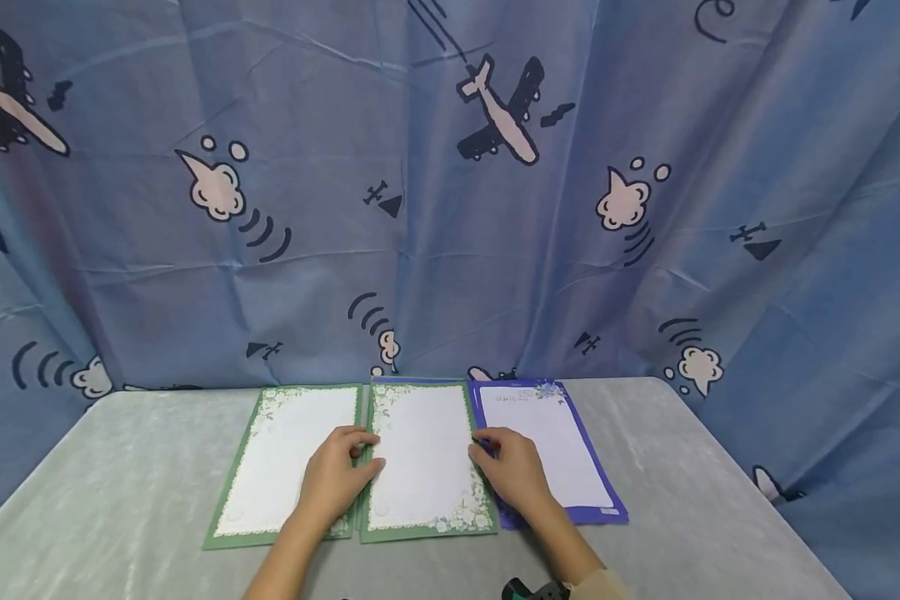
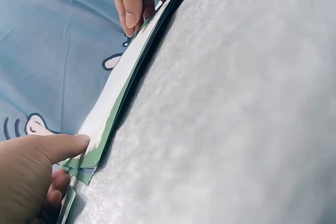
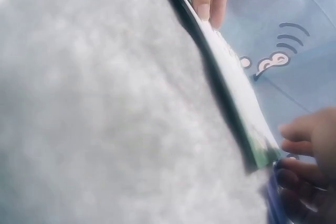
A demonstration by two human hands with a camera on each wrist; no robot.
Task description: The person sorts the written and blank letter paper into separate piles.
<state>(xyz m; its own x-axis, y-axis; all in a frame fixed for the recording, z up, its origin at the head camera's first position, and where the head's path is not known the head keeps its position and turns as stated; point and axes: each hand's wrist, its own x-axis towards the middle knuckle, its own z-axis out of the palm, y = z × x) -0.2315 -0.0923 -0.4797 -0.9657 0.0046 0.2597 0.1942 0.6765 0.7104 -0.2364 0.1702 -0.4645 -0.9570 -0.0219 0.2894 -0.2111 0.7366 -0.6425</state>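
Note:
In the head view, a white paper stack with a green floral border (image 1: 420, 458) lies between both hands, with a blue edge showing behind its top. My left hand (image 1: 337, 475) pinches its left edge; the left wrist view shows the thumb (image 2: 71, 144) on top and fingers below. At the right edge, my right hand (image 1: 513, 471) holds the stack between thumb and fingers, its fingers partly hidden. Another green-bordered sheet (image 1: 285, 458) lies beneath the left forearm. A purple-bordered sheet (image 1: 547, 446) with faint writing at its top lies under the right hand.
The papers lie on a table with a pale grey cloth (image 1: 142, 483). A blue curtain (image 1: 307, 208) printed with planes and clouds hangs behind the table. A dark object (image 1: 532, 590) shows by the right sleeve at the bottom edge.

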